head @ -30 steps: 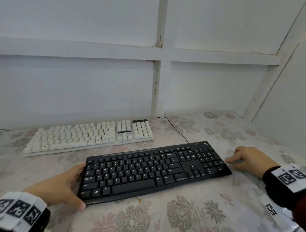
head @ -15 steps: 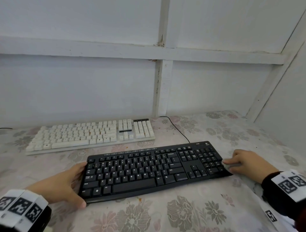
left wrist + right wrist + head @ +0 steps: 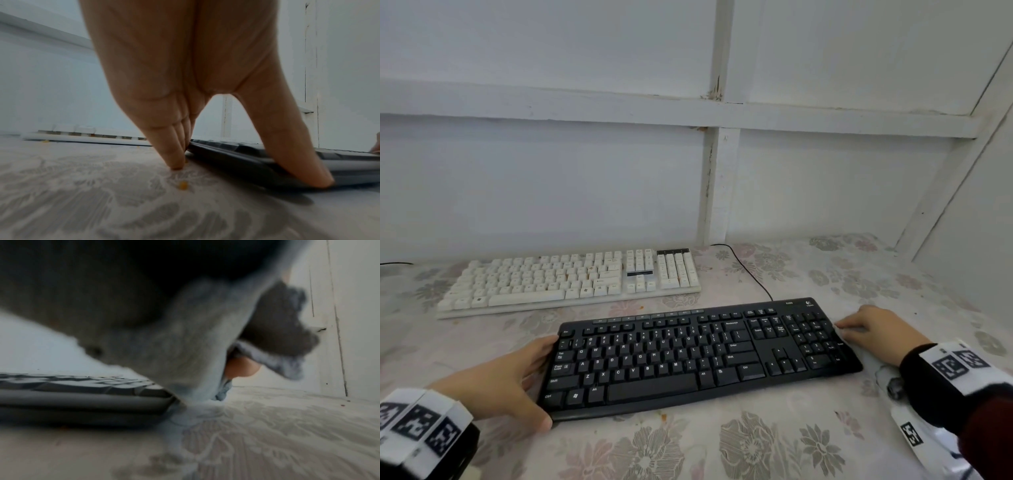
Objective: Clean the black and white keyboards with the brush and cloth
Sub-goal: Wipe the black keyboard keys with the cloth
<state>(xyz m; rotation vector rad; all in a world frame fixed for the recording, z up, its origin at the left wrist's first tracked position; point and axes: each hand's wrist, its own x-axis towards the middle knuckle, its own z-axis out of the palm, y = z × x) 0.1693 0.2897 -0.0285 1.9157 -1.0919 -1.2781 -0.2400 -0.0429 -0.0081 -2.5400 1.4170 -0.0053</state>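
Observation:
The black keyboard (image 3: 688,359) lies in front of me on the floral tablecloth. Behind it to the left lies the white keyboard (image 3: 568,277). My left hand (image 3: 536,380) braces the black keyboard's left end. Its straight fingers (image 3: 168,146) stand with their tips on the table against the edge, and the thumb (image 3: 287,146) lies along the front corner. My right hand (image 3: 873,330) is at the keyboard's right end and grips a bunched grey-white cloth (image 3: 185,353). The cloth touches that end of the black keyboard (image 3: 82,392). No brush is in view.
A black cable (image 3: 750,274) runs from the black keyboard back to the white panelled wall (image 3: 619,188). Small orange crumbs (image 3: 183,185) lie on the tablecloth (image 3: 756,445) near the left hand. A second wall closes the right side.
My right hand with the cloth has slid left from the bare tablecloth up to the black keyboard's right end. The left hand has stayed at the left end.

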